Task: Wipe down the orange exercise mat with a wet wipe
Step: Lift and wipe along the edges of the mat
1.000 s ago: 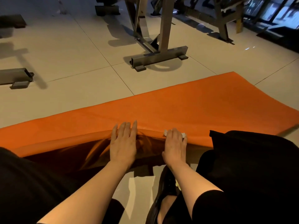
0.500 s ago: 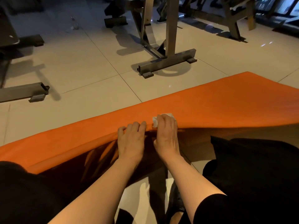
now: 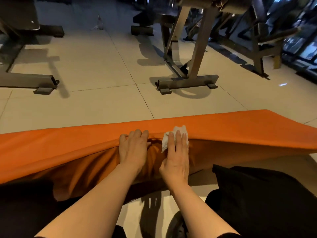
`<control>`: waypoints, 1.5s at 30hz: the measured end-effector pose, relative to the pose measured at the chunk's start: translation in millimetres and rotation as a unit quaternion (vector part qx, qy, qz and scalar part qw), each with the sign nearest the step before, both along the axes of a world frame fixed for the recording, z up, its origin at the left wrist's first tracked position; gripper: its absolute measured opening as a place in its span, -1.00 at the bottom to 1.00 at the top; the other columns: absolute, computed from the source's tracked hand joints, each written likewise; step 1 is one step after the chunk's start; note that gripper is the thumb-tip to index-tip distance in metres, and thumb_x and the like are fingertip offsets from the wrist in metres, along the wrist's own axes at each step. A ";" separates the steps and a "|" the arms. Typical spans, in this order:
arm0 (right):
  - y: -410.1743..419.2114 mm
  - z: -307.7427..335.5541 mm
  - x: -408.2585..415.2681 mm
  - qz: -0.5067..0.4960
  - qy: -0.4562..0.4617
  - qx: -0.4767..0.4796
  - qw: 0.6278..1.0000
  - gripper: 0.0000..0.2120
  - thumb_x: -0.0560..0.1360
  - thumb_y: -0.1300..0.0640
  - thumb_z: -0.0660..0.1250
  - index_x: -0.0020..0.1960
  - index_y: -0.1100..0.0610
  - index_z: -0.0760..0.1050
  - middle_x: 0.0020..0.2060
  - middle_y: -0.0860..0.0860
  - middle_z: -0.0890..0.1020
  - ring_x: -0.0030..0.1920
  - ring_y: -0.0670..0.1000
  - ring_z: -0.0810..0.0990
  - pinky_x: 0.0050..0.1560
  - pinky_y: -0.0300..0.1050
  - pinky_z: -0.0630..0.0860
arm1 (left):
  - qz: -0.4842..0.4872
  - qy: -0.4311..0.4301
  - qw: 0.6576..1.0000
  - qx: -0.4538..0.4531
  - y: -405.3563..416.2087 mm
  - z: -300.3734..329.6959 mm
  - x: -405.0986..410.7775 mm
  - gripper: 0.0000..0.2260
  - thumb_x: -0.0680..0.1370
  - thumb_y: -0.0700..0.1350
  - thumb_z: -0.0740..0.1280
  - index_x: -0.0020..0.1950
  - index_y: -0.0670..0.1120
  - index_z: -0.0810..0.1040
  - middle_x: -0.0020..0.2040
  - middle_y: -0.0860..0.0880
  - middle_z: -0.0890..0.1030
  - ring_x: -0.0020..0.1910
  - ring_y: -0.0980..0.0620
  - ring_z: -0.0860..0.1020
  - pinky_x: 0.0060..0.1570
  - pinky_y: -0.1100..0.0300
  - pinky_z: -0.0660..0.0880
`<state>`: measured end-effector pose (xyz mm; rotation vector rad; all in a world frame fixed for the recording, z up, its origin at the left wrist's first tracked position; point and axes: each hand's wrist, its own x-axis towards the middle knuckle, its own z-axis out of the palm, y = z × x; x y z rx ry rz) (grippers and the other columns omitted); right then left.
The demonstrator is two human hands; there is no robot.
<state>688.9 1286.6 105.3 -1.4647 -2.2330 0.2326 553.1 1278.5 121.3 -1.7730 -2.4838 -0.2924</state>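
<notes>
Orange exercise mat [image 3: 231, 129]: 1, spread across the tiled floor [image 3: 96, 107], near edge lifted and folded toward the person. Left hand [image 3: 133, 150]: fingers curled over the raised fold, gripping it; right hand [image 3: 176, 157]: fingers straight, pressing 1 crumpled white wet wipe [image 3: 167, 140] flat against the mat just beside the left hand. Background: grey metal bench frame [image 3: 187, 81] on the floor beyond the mat.
</notes>
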 end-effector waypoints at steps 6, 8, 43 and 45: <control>6.8 29.2 -15.2 0.167 -0.108 -0.045 0.979 -0.13 0.45 0.26 0.33 0.59 0.13 -0.12 0.57 0.10 -0.08 0.57 0.06 -0.17 0.55 -0.10 -0.10 | 0.012 -0.063 0.998 0.011 3.0 2.3 4.0 -0.74 0.62 -0.05 0.12 0.30 0.08 0.40 0.13 0.05 0.48 0.17 0.02 0.43 0.14 0.11 0.23; 11.9 33.0 2.7 0.072 -0.112 -0.055 0.990 -0.22 0.50 0.21 0.29 0.58 0.15 -0.07 0.57 0.11 -0.02 0.57 0.07 -0.11 0.55 -0.10 -0.13 | 0.012 -0.073 0.997 -0.001 0.9 0.8 10.2 -0.73 0.63 -0.02 0.14 0.33 0.08 0.41 0.16 0.03 0.49 0.20 0.01 0.43 0.15 0.10 0.22; 9.3 -27.7 90.2 0.061 -0.110 -0.038 0.991 0.03 0.31 0.23 0.49 0.58 0.22 -0.09 0.57 0.16 -0.07 0.56 0.08 -0.13 0.53 -0.03 -0.01 | -0.095 -0.073 0.990 -0.072 20.1 -20.1 88.0 -0.27 0.57 0.05 0.16 0.57 -0.03 -0.24 0.60 -0.02 -0.10 0.55 0.05 -0.19 0.43 -0.12 -0.39; 12.0 -33.5 110.5 -0.039 -0.100 -0.027 0.994 0.00 0.29 0.24 0.49 0.57 0.25 0.00 0.55 0.20 0.07 0.56 0.13 0.01 0.51 0.00 0.03 | -0.102 -0.070 0.988 -0.087 24.9 -18.7 88.9 -0.19 0.51 0.13 0.23 0.56 0.11 -0.26 0.59 -0.04 -0.10 0.55 0.01 -0.20 0.40 -0.15 -0.40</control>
